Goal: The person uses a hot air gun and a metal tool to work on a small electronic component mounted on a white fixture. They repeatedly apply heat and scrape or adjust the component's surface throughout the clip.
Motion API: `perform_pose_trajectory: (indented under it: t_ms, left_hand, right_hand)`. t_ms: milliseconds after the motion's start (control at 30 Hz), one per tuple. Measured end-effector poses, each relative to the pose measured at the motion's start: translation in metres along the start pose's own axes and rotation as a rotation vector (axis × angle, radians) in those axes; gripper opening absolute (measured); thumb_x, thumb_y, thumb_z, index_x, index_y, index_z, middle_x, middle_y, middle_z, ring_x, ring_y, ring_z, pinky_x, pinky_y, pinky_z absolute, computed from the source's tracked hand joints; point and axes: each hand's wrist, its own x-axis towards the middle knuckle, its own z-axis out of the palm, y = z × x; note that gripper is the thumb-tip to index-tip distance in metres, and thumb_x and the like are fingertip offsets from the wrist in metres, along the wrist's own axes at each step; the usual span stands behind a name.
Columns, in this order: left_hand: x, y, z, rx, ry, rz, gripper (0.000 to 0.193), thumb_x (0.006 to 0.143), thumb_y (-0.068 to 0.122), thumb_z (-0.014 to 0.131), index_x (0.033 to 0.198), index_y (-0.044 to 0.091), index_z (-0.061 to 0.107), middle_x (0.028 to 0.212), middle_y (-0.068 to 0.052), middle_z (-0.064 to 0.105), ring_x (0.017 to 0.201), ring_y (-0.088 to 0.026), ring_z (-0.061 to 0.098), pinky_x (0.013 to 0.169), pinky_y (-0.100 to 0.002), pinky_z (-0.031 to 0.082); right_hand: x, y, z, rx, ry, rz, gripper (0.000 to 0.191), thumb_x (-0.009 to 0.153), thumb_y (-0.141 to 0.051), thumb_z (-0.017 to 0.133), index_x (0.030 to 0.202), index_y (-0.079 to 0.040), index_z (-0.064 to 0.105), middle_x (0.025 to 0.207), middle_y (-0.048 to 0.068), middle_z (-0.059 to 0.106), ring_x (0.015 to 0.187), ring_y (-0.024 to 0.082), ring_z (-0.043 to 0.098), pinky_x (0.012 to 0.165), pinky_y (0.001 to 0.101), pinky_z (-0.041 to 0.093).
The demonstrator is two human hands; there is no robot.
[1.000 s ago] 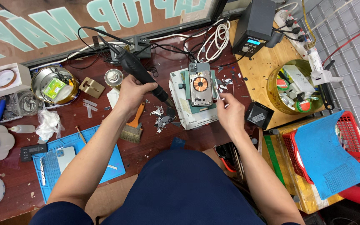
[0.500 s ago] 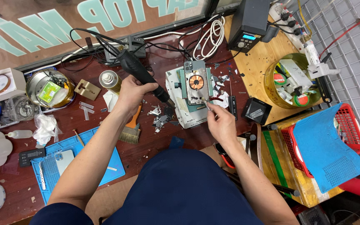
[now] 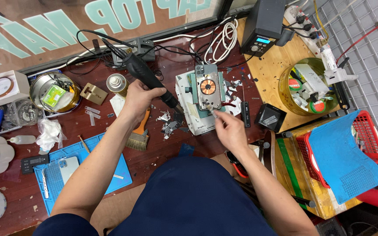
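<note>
My left hand (image 3: 137, 98) grips a black corded hot-air handpiece (image 3: 147, 78), its nozzle pointing down to the right at the lower left of a clamped phone (image 3: 208, 89). The phone lies back-up with a copper coil showing, held in a white and green fixture (image 3: 190, 114). My right hand (image 3: 227, 126) holds a thin pointed tool (image 3: 211, 112) whose tip touches the phone's lower edge. Broken dark and white shards (image 3: 168, 124) lie scattered around the fixture.
A brush (image 3: 139, 134) lies below my left hand. A small can (image 3: 116, 83) and tan block (image 3: 93, 93) sit to the left. A blue mat (image 3: 66, 172) holds another phone. A black station (image 3: 266, 25), yellow bowl (image 3: 285, 94) and red basket (image 3: 368, 140) stand right.
My right hand moved left and down from beside the fixture to the phone's lower edge, bringing the tool tip onto it. The left hand kept the handpiece aimed at the phone.
</note>
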Motion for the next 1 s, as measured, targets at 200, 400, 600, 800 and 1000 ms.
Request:
perform_pose_trajectory:
  t_ms: [200,400,600,800,1000]
  left_hand:
    - [0.009,0.004,0.021,-0.105,0.042,0.128,0.037,0.082,0.004,0.084,0.113,-0.005,0.065,0.096,-0.005,0.071,0.087,-0.014,0.068,0.080,-0.029,0.058]
    - [0.023,0.012,0.068,-0.120,-0.006,0.238,0.032,0.083,0.005,0.082,0.111,0.000,0.067,0.098,-0.007,0.074,0.089,-0.014,0.071,0.087,-0.028,0.061]
    - [0.025,0.010,0.086,-0.119,-0.115,0.234,0.031,0.085,0.005,0.083,0.110,-0.004,0.067,0.099,-0.008,0.076,0.089,-0.013,0.070,0.081,-0.029,0.058]
    - [0.024,0.008,0.084,-0.109,-0.108,0.214,0.036,0.082,0.005,0.083,0.113,0.000,0.066,0.096,-0.005,0.074,0.087,-0.011,0.070,0.079,-0.027,0.058]
    - [0.026,0.003,0.083,-0.071,-0.091,0.197,0.032,0.083,0.005,0.084,0.111,0.000,0.070,0.095,-0.005,0.074,0.084,-0.011,0.068,0.076,-0.027,0.056]
  right_hand:
    - [0.009,-0.011,-0.006,-0.111,0.163,0.173,0.032,0.094,-0.010,0.062,0.124,-0.003,0.069,0.106,0.021,0.075,0.076,0.026,0.072,0.073,0.0374,0.057]
    - [0.012,-0.024,-0.003,-0.169,0.125,0.315,0.030,0.095,-0.010,0.060,0.123,-0.003,0.068,0.104,0.022,0.073,0.077,0.032,0.073,0.073,0.0418,0.056]
    - [-0.005,-0.034,-0.006,-0.198,0.128,0.236,0.025,0.095,-0.006,0.058,0.118,0.001,0.066,0.110,0.026,0.072,0.090,0.043,0.071,0.077,0.0481,0.055]
    - [-0.011,-0.034,-0.006,-0.192,0.043,0.326,0.030,0.095,-0.006,0.055,0.122,0.003,0.062,0.110,0.027,0.071,0.094,0.043,0.072,0.082,0.0481,0.056]
    - [-0.004,-0.032,0.001,-0.193,0.103,0.269,0.028,0.094,-0.004,0.058,0.120,0.004,0.064,0.110,0.028,0.071,0.095,0.045,0.071,0.082,0.0493,0.055]
